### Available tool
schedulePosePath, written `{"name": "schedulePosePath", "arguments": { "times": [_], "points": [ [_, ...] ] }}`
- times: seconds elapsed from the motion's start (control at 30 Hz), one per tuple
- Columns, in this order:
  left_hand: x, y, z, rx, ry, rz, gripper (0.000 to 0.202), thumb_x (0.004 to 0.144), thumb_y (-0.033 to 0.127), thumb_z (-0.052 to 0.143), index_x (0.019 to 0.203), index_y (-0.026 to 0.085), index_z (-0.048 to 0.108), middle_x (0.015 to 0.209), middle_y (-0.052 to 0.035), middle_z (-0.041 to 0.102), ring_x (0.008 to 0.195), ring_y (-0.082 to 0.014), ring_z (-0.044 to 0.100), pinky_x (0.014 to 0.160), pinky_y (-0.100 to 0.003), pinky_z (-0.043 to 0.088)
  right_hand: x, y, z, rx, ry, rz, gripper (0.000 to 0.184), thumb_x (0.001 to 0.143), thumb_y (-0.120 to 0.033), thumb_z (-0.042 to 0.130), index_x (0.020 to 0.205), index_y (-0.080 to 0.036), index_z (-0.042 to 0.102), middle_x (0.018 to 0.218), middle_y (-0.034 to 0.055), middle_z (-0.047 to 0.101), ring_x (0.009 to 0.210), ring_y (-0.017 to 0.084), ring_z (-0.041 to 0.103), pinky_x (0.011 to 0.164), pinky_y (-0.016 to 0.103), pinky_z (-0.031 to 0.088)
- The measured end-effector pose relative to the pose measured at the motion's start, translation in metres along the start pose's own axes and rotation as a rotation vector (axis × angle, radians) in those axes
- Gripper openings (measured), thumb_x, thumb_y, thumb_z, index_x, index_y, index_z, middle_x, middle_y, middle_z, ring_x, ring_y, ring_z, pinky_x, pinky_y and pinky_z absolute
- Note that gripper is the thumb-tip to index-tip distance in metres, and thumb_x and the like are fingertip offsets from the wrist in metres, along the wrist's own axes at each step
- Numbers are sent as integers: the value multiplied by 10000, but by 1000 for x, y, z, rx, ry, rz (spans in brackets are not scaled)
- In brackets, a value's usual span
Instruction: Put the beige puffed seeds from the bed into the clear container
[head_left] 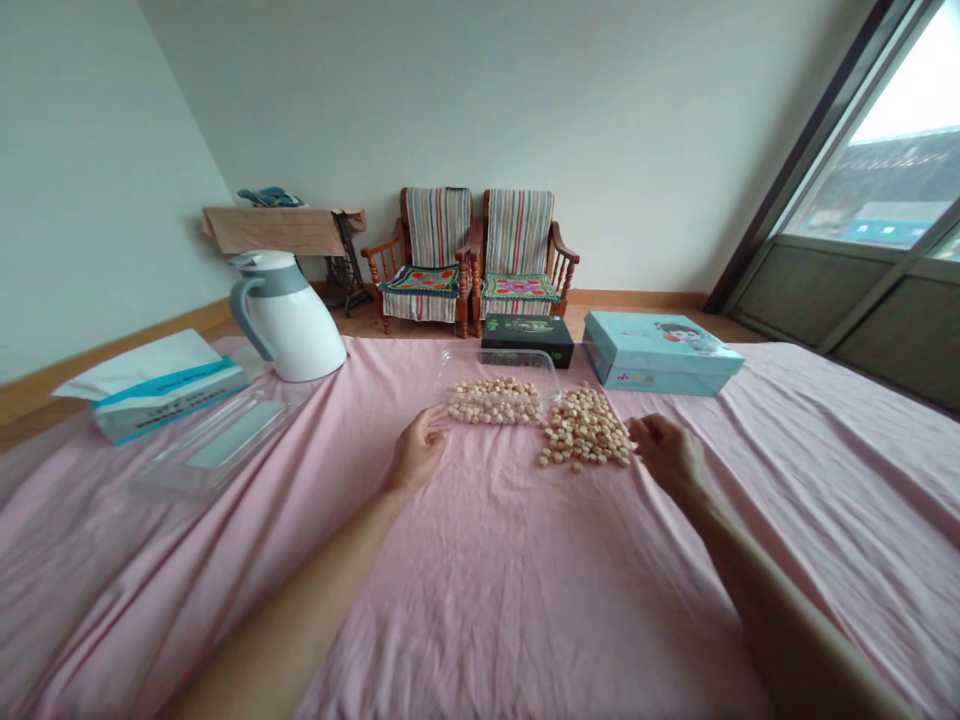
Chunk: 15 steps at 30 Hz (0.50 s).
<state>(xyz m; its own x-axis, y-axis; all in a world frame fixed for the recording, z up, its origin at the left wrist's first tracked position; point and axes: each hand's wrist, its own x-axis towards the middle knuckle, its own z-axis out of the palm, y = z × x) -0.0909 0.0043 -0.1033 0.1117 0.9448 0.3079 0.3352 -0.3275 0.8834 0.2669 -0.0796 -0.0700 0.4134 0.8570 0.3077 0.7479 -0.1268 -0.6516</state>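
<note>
A clear plastic container (501, 366) with small round tan pieces (495, 402) that look like nuts stands on the pink cloth. Just right of it, a loose pile (586, 430) of the same pieces lies on the cloth. My left hand (418, 446) is at the container's near left corner, its fingers curled in against the plastic edge. At the right border of the pile is my right hand (666, 450), with fingers bent together and the fingertips by the outermost pieces. Whatever those fingers hold, if anything, is too small to make out.
Behind the container sits a black box (528, 340), with a light blue box (660, 352) to its right. On the left are a white and grey jug (289, 320), a tissue pack (169, 390) and a clear plastic lid or tray (225, 440). Two wooden chairs (469, 250) stand beyond.
</note>
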Motion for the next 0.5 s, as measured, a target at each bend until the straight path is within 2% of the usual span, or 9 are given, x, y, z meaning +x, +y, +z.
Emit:
{"name": "schedulePosePath", "arguments": {
  "times": [0.13, 0.2, 0.37, 0.5],
  "points": [
    [-5, 6, 0, 91, 65, 6, 253, 745, 131, 493, 992, 143, 547, 1003, -104, 650, 843, -177, 656, 758, -319, 516, 7, 26, 0, -38, 107, 128, 353, 800, -399, 411, 896, -139, 630, 824, 126, 675, 705, 237, 615, 592, 317, 419],
    [-8, 9, 0, 128, 93, 18, 191, 760, 165, 509, 943, 158, 560, 948, -80, 652, 831, -177, 646, 748, -313, 511, 7, 34, 6, -34, 103, 132, 360, 781, -361, 416, 952, -123, 625, 885, 152, 669, 774, 260, 613, 634, 344, 433],
    [-16, 19, 4, 277, 50, 198, 200, 798, 144, 470, 971, 180, 564, 944, -51, 645, 827, -153, 627, 731, -269, 503, -2, 33, 26, 96, -6, -7, 308, 764, -249, 391, 953, -156, 616, 958, 112, 667, 868, 219, 615, 760, 351, 468],
    [-24, 32, 12, 381, -49, 338, 240, 789, 76, 448, 968, 184, 567, 930, -43, 631, 836, -149, 604, 746, -271, 491, -9, 21, 31, 228, -120, -138, 310, 807, -264, 349, 943, -167, 610, 906, 72, 678, 788, 176, 637, 669, 294, 501]
  ]
}}
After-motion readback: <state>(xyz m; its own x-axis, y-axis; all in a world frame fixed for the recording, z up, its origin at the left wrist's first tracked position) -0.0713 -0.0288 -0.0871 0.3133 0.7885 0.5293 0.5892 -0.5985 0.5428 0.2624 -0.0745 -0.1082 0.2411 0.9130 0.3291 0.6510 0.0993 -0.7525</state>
